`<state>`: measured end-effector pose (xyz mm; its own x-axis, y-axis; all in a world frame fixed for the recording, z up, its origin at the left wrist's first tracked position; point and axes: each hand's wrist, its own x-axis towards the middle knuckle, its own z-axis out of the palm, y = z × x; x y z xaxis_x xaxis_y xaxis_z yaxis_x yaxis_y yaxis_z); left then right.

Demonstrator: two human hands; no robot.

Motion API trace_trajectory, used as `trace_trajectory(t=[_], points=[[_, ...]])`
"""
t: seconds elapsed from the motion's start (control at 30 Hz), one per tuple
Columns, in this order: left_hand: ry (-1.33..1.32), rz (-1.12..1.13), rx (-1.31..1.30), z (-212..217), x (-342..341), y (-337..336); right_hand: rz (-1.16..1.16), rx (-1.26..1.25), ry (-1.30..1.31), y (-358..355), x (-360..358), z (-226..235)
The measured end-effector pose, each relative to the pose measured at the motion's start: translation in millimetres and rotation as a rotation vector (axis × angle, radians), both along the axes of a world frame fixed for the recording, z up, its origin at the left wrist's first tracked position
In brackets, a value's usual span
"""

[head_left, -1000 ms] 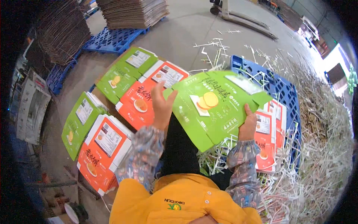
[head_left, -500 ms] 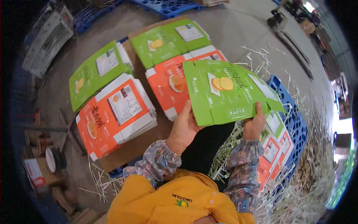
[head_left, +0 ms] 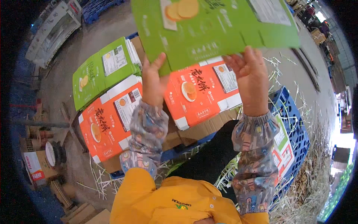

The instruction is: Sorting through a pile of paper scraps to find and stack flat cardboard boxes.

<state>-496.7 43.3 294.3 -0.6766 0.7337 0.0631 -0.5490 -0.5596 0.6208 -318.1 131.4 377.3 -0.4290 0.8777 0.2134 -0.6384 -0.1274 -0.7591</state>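
Observation:
A flat green carton blank with a printed picture of round yellow cakes is held out at the top of the view. My left hand is closed on its near left corner, thumb on top. My right hand grips its near edge further right, some fingers tucked underneath. Below the carton lies a stack of flat orange cartons. To the left are another orange stack and a green stack. The held carton hides the place of the far green stack.
The stacks rest on brown cardboard over a blue pallet. Another blue pallet with cartons stands at the right, beside scattered paper-like strips. A taped brown box sits at the lower left.
Both hands have moved forward and up with the green carton, away from my body. It is now over the far stacks, and more of the right orange stack shows.

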Motion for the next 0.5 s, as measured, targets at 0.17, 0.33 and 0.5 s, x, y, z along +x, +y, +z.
trace_trajectory(t=[0.17, 0.33, 0.5], points=[[0.063, 0.06, -0.066, -50, -70, 47, 0.023, 0.001, -0.596, 2, 34, -58], [0.082, -0.005, -0.368, -181, -119, 92, -0.101, -0.172, -0.763, -7, 99, -109], [0.56, -0.036, -0.541, -255, -130, 100, -0.225, -0.303, -0.905, -20, 164, -131]])
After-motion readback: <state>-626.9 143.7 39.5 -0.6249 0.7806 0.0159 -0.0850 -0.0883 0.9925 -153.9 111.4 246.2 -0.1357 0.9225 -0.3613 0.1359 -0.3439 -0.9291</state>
